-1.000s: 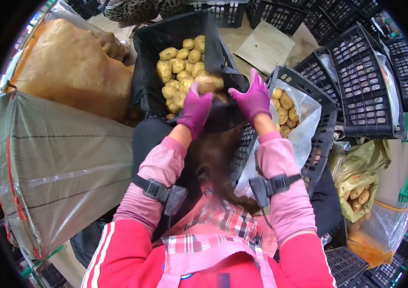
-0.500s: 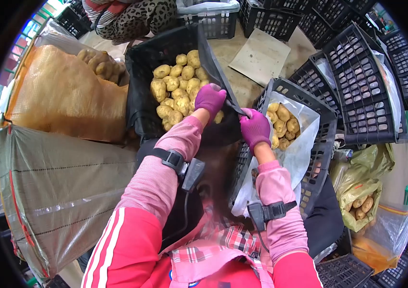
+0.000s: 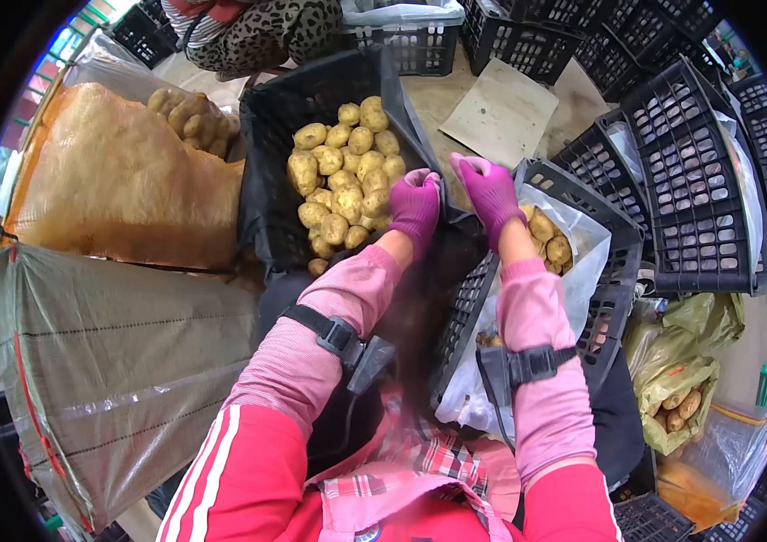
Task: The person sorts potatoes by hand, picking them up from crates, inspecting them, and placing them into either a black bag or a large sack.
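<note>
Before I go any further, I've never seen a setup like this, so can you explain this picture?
No machine here: one camera worn on a person's head looks forward and down at their own left hand and right hand, both in purple gloves. The hands are near the edge of a black-lined container holding potatoes; I can't tell whether the fingers grip that lining. To its right, a crate with a white liner holds more potatoes. A big orange-tan sack stands at the left.
</note>
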The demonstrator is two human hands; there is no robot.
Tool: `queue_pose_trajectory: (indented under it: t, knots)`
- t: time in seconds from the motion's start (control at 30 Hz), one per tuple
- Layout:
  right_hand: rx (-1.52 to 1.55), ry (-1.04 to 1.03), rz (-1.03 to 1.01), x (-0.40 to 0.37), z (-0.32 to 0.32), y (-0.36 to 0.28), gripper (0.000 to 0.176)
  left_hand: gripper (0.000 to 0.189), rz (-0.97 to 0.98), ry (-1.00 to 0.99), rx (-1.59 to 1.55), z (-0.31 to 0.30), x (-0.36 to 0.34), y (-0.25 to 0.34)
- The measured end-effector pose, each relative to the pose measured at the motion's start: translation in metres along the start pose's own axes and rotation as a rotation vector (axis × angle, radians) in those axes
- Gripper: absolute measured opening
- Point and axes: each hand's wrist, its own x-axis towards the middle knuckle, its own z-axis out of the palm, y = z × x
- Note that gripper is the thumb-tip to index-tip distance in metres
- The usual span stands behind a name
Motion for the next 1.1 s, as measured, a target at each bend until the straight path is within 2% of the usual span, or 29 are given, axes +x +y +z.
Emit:
queue_pose_trajectory:
  t: [0.07,0.17,0.2,0.3,0.33,0.37,0.43,0.47,0.57,0.6,0.63,0.67,0.7,0.73,0.77,0.8,0.83,0.87,0.9,0.97,1.0,1.03,1.07,1.1]
  knots:
    - [-0.179,-0.172,0.135,0.035,0.015,-0.010,0.048,0.024,-0.083,-0.023,-0.036,-0.002,-0.001,0.004]
    - [-0.143,-0.330,0.297,0.059,0.041,-0.015,0.054,0.023,-0.065,-0.038,-0.191,0.000,-0.005,0.007]
    - [-0.503,-0.255,0.183,0.066,0.045,-0.017,0.045,0.021,-0.051,-0.002,-0.170,0.004,-0.009,0.007]
    - [-0.813,-0.050,0.081,0.064,0.048,-0.046,0.034,0.018,-0.093,-0.053,-0.253,0.010,-0.021,0.019]
    - [-0.778,-0.098,0.066,0.058,0.040,-0.065,0.035,0.016,-0.120,-0.158,-0.405,0.015,-0.028,0.017]
    - [-0.707,-0.068,0.083,0.061,0.041,-0.062,0.035,0.020,-0.052,-0.198,-0.170,0.017,-0.026,0.011]
    - [-0.565,0.003,0.121,0.074,0.031,-0.044,0.036,0.023,-0.049,-0.248,0.127,0.020,-0.028,0.021]
    - [-0.497,0.091,0.081,0.084,0.033,-0.011,0.030,0.024,0.061,-0.295,0.269,0.020,-0.032,0.030]
    - [-0.917,-0.116,0.101,0.127,0.044,0.094,0.030,0.027,0.396,-0.435,0.701,0.015,-0.049,0.037]
    - [-1.054,-0.190,0.114,0.129,0.042,0.109,0.030,0.028,0.506,-0.480,0.841,0.015,-0.056,0.035]
    - [-0.875,-0.238,0.130,0.117,0.033,0.105,0.030,0.028,0.620,-0.521,0.978,0.016,-0.062,0.033]
    - [-0.693,-0.281,0.147,0.097,0.020,0.087,0.029,0.023,0.717,-0.739,1.209,0.012,-0.070,0.033]
    - [-0.508,-0.317,0.163,0.082,0.007,0.070,0.029,0.024,0.811,-0.732,1.447,0.013,-0.077,0.033]
    - [-0.416,-0.202,0.049,0.072,-0.002,0.061,0.025,0.026,0.900,-0.716,1.683,0.015,-0.085,0.031]
    - [-0.438,0.036,-0.079,0.030,-0.020,0.010,0.021,0.028,0.986,-0.707,1.915,0.016,-0.099,0.025]
    - [-0.286,0.074,-0.062,0.021,-0.037,0.014,0.020,0.036,1.045,-0.725,1.967,0.016,-0.100,0.007]
    - [-0.187,0.051,-0.079,-0.002,-0.064,0.003,0.022,0.039,1.126,-0.880,1.941,0.005,-0.109,0.024]
    - [-0.135,0.092,-0.126,-0.027,-0.089,0.002,0.025,0.041,1.102,-1.023,2.077,0.006,-0.117,0.032]
    - [-0.079,0.137,-0.197,-0.046,-0.112,0.004,0.028,0.040,1.191,-1.027,2.178,0.009,-0.115,0.018]
    - [-0.092,0.177,-0.120,-0.083,-0.150,0.040,0.024,0.038,1.235,-0.817,2.109,0.013,-0.106,-0.020]
    - [-0.039,0.114,-0.011,-0.100,-0.162,0.072,0.025,0.036,1.236,-0.840,2.098,0.015,-0.100,-0.038]
    - [0.174,0.028,0.241,-0.124,-0.163,0.077,0.026,0.033,1.236,-0.855,2.093,0.015,-0.095,-0.046]
    - [0.266,-0.019,0.412,-0.143,-0.158,0.092,0.024,0.030,1.394,-0.828,2.062,0.008,-0.097,-0.037]
    - [0.050,-0.136,0.350,-0.157,-0.147,0.113,0.031,0.029,1.272,-0.894,1.944,0.004,-0.099,-0.039]
